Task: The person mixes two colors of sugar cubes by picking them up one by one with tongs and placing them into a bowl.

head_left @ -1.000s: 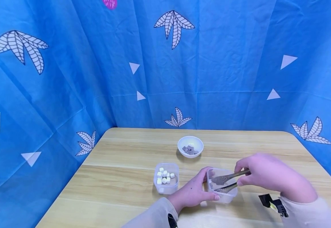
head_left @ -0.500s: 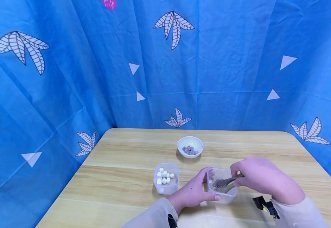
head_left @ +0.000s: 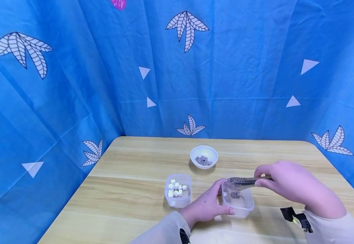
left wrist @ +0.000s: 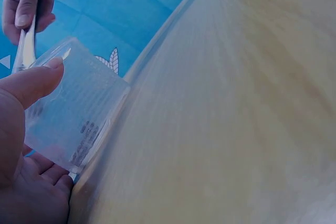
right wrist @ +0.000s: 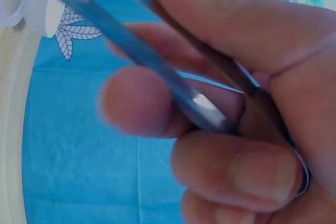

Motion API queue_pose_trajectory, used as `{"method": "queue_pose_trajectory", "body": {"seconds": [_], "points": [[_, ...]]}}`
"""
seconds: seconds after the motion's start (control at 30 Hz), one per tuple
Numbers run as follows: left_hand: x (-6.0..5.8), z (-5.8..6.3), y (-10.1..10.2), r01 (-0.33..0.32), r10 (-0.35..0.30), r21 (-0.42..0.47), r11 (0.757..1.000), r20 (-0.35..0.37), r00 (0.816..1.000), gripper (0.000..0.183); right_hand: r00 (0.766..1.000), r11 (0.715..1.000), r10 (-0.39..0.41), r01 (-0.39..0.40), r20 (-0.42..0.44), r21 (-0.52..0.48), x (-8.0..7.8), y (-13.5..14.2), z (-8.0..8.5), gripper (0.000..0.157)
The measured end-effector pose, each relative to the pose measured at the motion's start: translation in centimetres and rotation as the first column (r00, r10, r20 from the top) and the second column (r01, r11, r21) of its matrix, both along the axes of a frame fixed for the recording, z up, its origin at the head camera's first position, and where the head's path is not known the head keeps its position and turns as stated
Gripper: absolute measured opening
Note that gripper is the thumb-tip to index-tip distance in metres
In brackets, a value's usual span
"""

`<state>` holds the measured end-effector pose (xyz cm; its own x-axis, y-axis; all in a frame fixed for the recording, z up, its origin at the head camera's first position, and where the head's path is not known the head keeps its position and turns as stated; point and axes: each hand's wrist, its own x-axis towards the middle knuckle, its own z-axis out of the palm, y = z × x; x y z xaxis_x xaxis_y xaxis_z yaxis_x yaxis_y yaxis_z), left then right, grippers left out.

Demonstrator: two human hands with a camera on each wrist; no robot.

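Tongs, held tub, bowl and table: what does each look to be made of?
Tongs: probably metal, smooth and shiny; the right wrist view shows a bright glint.
Tub: likely plastic, translucent; cubes show blurred through its wall in the left wrist view.
Bowl: smooth white; ceramic or plastic, unclear which.
Table: wood or wood-look laminate; pale streaky grain.

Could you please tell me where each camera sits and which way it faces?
Head: worn on the head, facing forward and down over table and bowl, cloth behind; left hand and right hand show.
Left wrist: on that wrist, facing the held tub along the table; both hands show.
Right wrist: on that wrist, facing the tongs, cloth behind; the right hand shows large.
Head and left wrist share the held tub and both hands.
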<state>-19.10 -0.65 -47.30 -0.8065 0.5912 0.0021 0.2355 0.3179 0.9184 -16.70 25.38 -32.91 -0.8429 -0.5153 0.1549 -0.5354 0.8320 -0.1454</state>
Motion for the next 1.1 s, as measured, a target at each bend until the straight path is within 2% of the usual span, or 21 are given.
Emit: {"method": "queue_pose_trajectory", "body": {"seconds": [0.13,0.27,0.5,0.6,0.77,1.1], "points": [[0.0,-0.1,0.0,-0.013,0.013,-0.013,1.0,0.011,1.0,0.094,0.996,0.999,-0.003,-0.001,-0.092,-0.042,0.0,-0.2,0.3,0.01],[0.0,-0.1,-0.1,-0.008,0.008,-0.004,1.0,0.012,1.0,0.089,0.98,0.997,-0.022,0.006,-0.198,-0.081,-0.3,-0.8,0.1,0.013],[0.0,-0.1,-0.1,-0.005,0.005,0.001,1.0,0.004,1.0,0.087,0.956,0.99,-0.051,0.01,-0.289,-0.143,-1.1,-2.2,-0.9,0.015],[0.1,-0.1,-0.1,-0.002,0.002,0.004,1.0,0.0,1.0,0.087,0.955,0.987,-0.057,0.01,-0.29,-0.161,-1.4,-2.9,-1.6,0.016],[0.1,0.1,-0.3,0.002,-0.002,-0.005,1.0,-0.005,1.0,0.084,0.967,0.985,-0.069,0.027,-0.243,-0.172,-2.3,-3.9,-3.0,0.017],[0.0,0.2,-0.3,0.022,-0.022,0.014,1.0,-0.026,0.999,0.084,0.975,0.976,-0.131,0.095,-0.18,-0.197,-4.1,-4.3,-5.6,0.02]]}}
